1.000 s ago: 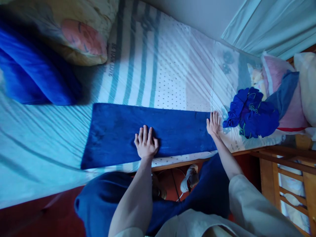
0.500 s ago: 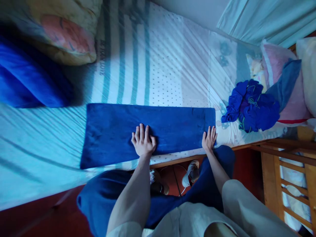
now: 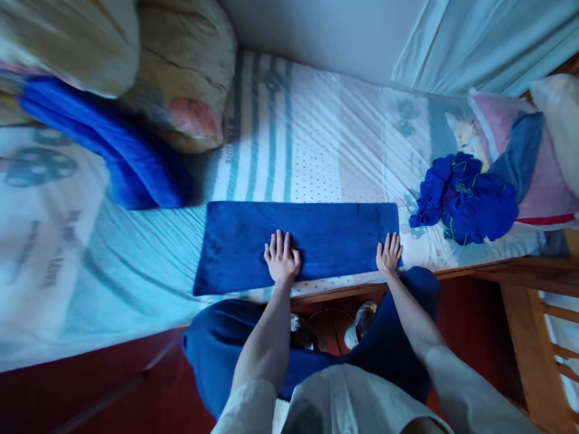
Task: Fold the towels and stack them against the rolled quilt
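A long dark blue towel [image 3: 325, 238], folded into a flat strip, lies across the striped and dotted bed sheet [image 3: 298, 150] near the bed's front edge. My left hand [image 3: 282, 259] rests flat on the towel's middle, fingers stretched out. At the towel's right end, on its near corner, my right hand [image 3: 389, 254] also lies flat with its fingers out. Neither hand holds anything.
A crumpled blue cloth [image 3: 465, 202] lies right of the towel, beside pink and blue pillows [image 3: 520, 163]. A folded blue blanket [image 3: 131, 163] and a yellowish pillow [image 3: 190, 84] sit at the left. The wooden bed rail [image 3: 465, 271] runs below; shoes [image 3: 359, 322] are on the floor.
My right hand slid from the towel's far right corner back to its near right corner. The left hand stayed flat on the middle. The camera view shifted left and back.
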`<state>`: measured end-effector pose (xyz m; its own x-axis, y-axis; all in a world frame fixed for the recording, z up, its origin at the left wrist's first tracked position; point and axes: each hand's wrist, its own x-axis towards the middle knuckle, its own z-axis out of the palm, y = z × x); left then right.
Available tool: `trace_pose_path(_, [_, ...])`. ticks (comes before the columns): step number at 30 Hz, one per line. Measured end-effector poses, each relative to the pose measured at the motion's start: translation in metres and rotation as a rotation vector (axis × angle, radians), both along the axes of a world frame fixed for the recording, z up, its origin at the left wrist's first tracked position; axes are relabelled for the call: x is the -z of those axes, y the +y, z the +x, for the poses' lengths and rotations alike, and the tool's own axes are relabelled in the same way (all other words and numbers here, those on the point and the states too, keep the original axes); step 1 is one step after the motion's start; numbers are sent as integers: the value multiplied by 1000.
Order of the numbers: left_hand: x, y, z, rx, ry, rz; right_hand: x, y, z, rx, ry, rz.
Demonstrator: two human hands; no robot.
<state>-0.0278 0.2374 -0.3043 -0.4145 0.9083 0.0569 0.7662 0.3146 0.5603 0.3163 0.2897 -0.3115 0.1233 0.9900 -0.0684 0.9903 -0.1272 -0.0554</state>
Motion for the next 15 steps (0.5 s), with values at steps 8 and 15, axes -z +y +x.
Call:
trace_pose_path(8, [-3, -37, 7, 65, 4, -27, 0, 9, 1, 3, 1, -55])
trace_pose_path(15, [-4, -110, 48, -1, -25, -55, -14, 20, -1, 30, -47, -227])
